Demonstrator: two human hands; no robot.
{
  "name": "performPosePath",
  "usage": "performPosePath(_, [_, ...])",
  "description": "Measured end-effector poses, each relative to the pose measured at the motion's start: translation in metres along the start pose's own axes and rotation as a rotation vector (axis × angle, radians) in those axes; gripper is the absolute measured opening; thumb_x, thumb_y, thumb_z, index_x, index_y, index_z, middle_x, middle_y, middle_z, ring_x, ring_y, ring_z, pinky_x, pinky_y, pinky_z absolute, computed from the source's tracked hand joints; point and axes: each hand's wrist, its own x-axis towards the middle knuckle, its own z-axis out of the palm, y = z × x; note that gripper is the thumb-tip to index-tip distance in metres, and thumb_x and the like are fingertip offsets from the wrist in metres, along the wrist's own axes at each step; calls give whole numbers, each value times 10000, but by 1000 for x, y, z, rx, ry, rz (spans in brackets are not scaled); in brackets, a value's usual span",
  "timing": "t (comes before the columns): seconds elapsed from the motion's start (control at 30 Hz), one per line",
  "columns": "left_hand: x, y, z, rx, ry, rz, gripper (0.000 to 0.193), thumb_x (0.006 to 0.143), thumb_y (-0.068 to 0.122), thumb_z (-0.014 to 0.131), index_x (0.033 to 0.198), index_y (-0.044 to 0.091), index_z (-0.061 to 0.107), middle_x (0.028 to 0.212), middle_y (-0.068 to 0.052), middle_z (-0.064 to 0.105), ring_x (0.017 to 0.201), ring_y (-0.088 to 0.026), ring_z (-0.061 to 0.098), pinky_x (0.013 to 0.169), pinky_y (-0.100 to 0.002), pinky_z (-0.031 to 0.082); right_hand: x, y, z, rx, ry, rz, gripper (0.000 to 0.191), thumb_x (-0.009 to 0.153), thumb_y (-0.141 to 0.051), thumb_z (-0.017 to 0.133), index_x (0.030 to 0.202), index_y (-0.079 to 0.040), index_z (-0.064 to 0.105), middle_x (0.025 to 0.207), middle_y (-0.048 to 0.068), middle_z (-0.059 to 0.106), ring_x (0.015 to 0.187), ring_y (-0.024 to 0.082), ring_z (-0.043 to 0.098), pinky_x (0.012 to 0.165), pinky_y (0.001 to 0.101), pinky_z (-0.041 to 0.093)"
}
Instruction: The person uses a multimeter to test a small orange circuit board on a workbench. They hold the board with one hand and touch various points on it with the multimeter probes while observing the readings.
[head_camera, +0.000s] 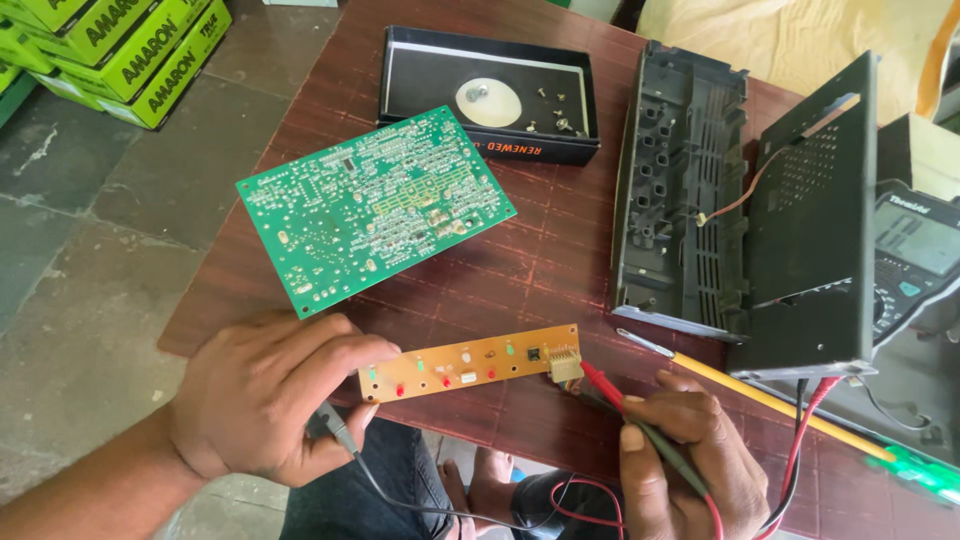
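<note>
At lower centre we find the narrow orange circuit board (470, 363) lying left-right on the table (540, 260); left hand (265, 400) pinches its left end, right hand (680, 460) clamps the red probe (603, 385) at its right-end connector (565, 365).

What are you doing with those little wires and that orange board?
A person sits at a dark red table and holds a small orange circuit board by its left end with the left hand, which also grips a black probe. The right hand points a red probe at the white connector on the board's right end. A bigger green circuit board, an opened black casing and a tray of screws lie nearby.
</note>
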Motion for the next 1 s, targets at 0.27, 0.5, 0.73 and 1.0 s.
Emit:
performPosePath(0.27, [-6,-1,-3,12,2,27,442,743,245,762,1135,90,629,890,-67,623,711,-245,661,598,-373,528,-10,10,2,-51,-11,0,120,959,-108,693,1017,-4,688,931,113,711,1033,259,721,1109,423,526])
performPosePath(0.5, [-10,-2,-9,-14,18,33,460,753,236,759,1162,86,612,927,-67,618,722,-259,635,636,-388,524,-20,20,6,-79,-33,72,171,1069,-188,709,1043,-21,686,923,98,712,1111,237,715,1190,403,507])
performPosePath(0.73, [-9,-3,-7,-20,5,38,440,771,237,746,1162,90,610,926,-59,617,730,-249,646,637,-383,527,-20,16,4,-133,-17,168,164,945,-143,722,1056,-23,709,1068,180,709,1140,290,706,1047,405,529])
performPosePath(1.0, [-5,-1,-7,-5,-16,35,452,753,247,760,1149,80,619,897,-57,620,699,-235,651,604,-371,518,-8,7,4,-97,-3,65,143,900,-110,716,1020,-32,708,957,129,736,1091,274,727,1088,407,538])
